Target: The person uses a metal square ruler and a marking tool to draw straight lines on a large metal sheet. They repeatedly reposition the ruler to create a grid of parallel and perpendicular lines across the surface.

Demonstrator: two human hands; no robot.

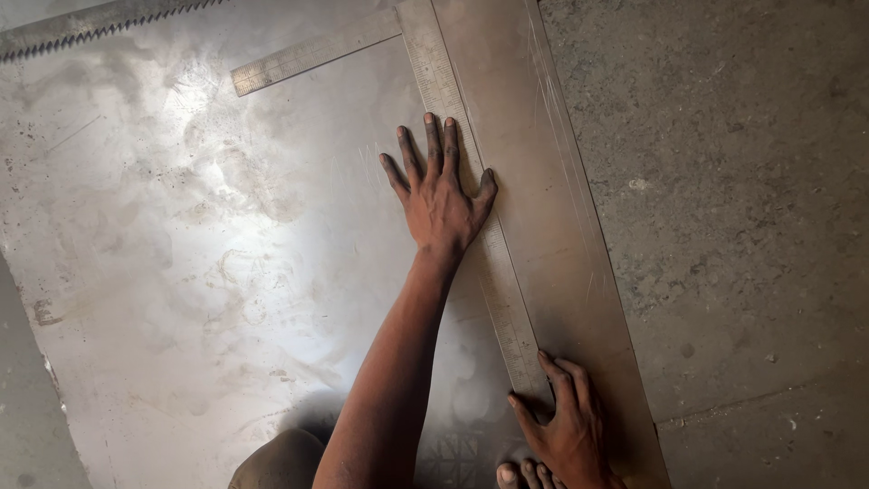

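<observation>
Steel fills the head view: a dull grey sheet (226, 272) lies flat on a concrete floor (742, 226), and an L-shaped metal square (471, 172) rests on it, its long arm running near the sheet's right edge and its short arm pointing left across the top. The left hand (441, 195) lies flat and spread, palm on the sheet with fingers and thumb overlapping the long arm, pinning it rather than gripping it. The right hand (566, 426) sits low at the long arm's near end, fingers curled down onto it; it seems empty, though I cannot tell if a small marker is hidden there. Judging from this, the square is being held in line for marking. A toothed bar (100, 27) lies at the top left. Toes (525, 473) and a knee (281, 462) show at the bottom edge. No containers are in sight.
</observation>
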